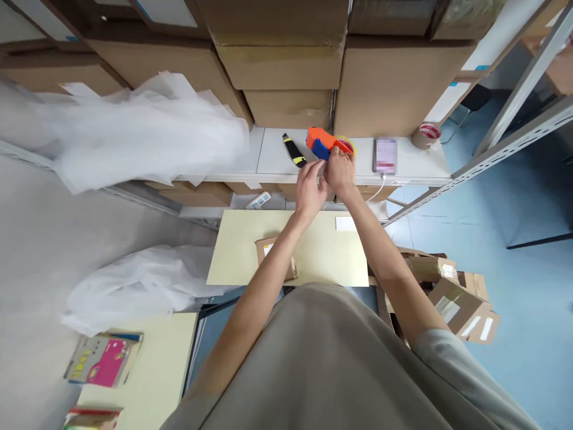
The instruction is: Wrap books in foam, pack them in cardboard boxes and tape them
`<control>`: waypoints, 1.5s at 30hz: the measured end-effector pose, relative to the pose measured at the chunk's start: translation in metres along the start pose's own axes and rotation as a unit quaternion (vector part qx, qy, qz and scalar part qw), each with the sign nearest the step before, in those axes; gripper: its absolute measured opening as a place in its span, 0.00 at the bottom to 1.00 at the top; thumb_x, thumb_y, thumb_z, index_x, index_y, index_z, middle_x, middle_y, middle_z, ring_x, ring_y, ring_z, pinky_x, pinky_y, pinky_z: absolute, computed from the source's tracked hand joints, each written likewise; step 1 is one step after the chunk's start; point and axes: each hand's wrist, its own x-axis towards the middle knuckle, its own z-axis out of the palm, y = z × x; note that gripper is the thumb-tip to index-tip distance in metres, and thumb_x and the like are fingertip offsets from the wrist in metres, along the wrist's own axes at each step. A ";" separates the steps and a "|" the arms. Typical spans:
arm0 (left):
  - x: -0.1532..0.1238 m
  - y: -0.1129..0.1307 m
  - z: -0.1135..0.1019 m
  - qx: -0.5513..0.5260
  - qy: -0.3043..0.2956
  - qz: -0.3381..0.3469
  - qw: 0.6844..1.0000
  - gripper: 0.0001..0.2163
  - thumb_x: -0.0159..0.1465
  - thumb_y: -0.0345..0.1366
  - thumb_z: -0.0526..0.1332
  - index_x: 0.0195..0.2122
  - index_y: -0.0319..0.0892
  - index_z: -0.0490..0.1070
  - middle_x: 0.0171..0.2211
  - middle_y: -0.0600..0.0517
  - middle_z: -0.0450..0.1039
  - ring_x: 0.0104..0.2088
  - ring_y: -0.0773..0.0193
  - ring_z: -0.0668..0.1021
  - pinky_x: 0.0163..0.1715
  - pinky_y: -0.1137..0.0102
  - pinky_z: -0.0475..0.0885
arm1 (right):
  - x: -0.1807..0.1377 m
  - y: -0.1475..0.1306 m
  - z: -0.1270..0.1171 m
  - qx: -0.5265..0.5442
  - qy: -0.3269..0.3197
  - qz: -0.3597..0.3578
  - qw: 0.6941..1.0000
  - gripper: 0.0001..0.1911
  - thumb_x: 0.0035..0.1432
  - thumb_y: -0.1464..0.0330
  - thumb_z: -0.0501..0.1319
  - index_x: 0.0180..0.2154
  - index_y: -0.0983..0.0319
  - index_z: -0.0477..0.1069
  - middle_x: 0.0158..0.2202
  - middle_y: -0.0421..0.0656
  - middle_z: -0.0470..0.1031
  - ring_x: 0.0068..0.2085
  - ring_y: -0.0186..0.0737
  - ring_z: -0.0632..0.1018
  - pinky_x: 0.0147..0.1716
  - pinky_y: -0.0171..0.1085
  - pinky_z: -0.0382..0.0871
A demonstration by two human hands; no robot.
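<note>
Up in the upper centre of the frame, the orange and blue plastic tape dispenser [319, 141] sits on the white shelf [273, 156], the right hand [340, 171] wrapped round its rear, likely steadying it; the left hand [310, 191] curls beside it, though whether it pinches anything I cannot tell

Shelf [277, 156] with tape dispenser [321, 141], knife [294, 150], phone [385, 155]

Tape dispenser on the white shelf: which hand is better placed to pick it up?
Right, probably. The right hand already lies on the orange tape dispenser. The left hand sits just short of it, beside the right one, and is not clearly touching the dispenser.
</note>
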 end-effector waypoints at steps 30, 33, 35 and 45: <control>-0.374 -0.086 -0.017 0.164 -0.097 -0.370 0.909 0.22 0.76 0.35 0.55 0.70 0.43 0.72 0.79 0.41 0.64 0.83 0.48 0.60 0.82 0.44 0.61 | -0.340 -0.018 0.131 0.026 -0.610 -0.049 0.790 0.22 0.78 0.71 0.53 0.66 0.70 0.73 0.66 0.64 0.76 0.66 0.60 0.77 0.67 0.54 0.71; -0.373 -0.090 -0.023 0.163 -0.115 -0.363 0.910 0.22 0.76 0.35 0.55 0.69 0.43 0.73 0.79 0.41 0.65 0.83 0.48 0.60 0.82 0.45 0.61 | -0.336 -0.031 0.143 0.036 -0.621 -0.053 0.781 0.24 0.77 0.71 0.56 0.68 0.70 0.71 0.68 0.63 0.75 0.68 0.59 0.77 0.68 0.51 0.72; -0.372 -0.090 -0.029 0.158 -0.132 -0.356 0.912 0.23 0.76 0.35 0.55 0.70 0.42 0.73 0.80 0.40 0.64 0.83 0.48 0.60 0.82 0.45 0.61 | -0.333 -0.038 0.149 0.038 -0.617 -0.049 0.784 0.25 0.76 0.71 0.57 0.69 0.70 0.71 0.68 0.63 0.75 0.69 0.59 0.77 0.68 0.50 0.72; -0.355 -0.086 -0.048 0.097 -0.173 -0.358 0.912 0.25 0.71 0.33 0.60 0.69 0.43 0.75 0.80 0.41 0.63 0.83 0.45 0.61 0.82 0.43 0.59 | -0.339 -0.060 0.159 0.040 -0.571 0.008 0.820 0.24 0.79 0.62 0.60 0.66 0.70 0.71 0.65 0.66 0.76 0.66 0.63 0.77 0.66 0.54 0.73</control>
